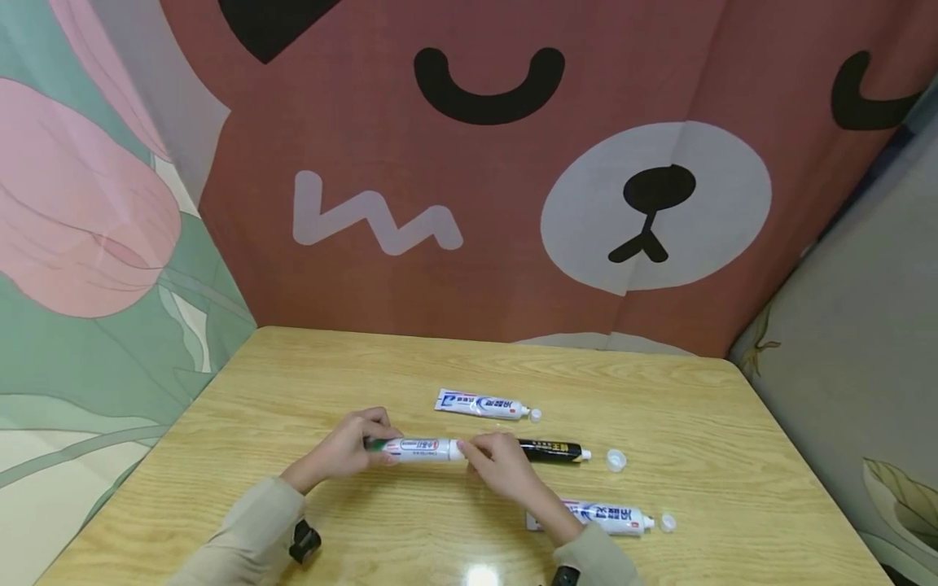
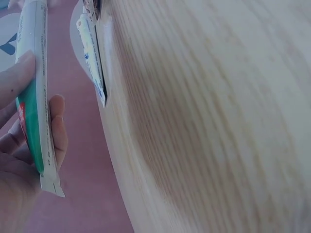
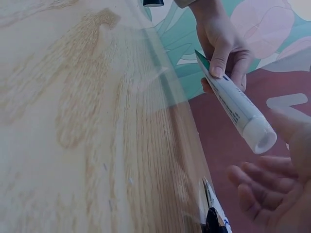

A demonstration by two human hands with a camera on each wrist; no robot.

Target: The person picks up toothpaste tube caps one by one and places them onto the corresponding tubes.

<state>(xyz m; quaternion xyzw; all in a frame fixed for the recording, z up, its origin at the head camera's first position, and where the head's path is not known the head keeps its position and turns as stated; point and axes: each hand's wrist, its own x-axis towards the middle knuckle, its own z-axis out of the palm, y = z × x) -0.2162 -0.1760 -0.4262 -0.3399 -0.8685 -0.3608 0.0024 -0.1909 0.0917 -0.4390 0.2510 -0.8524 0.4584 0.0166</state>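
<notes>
- Head view gives me the green-and-white tube (image 1: 419, 449) held up over the middle of the table (image 1: 330, 374), roughly level, its white cap (image 1: 456, 449) toward the right hand (image 1: 506, 468).
- Left hand (image 1: 352, 446): wrapped round the green end, thumb on one face and fingers on the other.
- Right hand: fingers loosely bent and apart beside the cap, with no grip I can make out; whether the thumb touches it, I cannot tell.
- My first worry would be a twist at the cap: with the left hand only on the flat tail, the whole tube could turn or slip.
- The body looks soft, so too hard a squeeze could push out its contents if the cap came off.
- That cap is round; a weak pinch could drop it and let it roll.
- The right forearm crosses the near tube (image 1: 611, 519), and a low sleeve could shove it or its loose cap (image 1: 668, 522). The black tube (image 1: 553, 451), partly hidden by the right hand, risks a knock too.
- Surface: pale wood grain, with glare near the front edge; the back tube (image 1: 478, 404) lies uncapped beyond the hands.
- Room: a reddish-brown curtain (image 1: 366, 301) with a cartoon face behind, flowered cloth (image 1: 81, 203) to the left, greyish cloth (image 1: 850, 309) to the right.
</notes>
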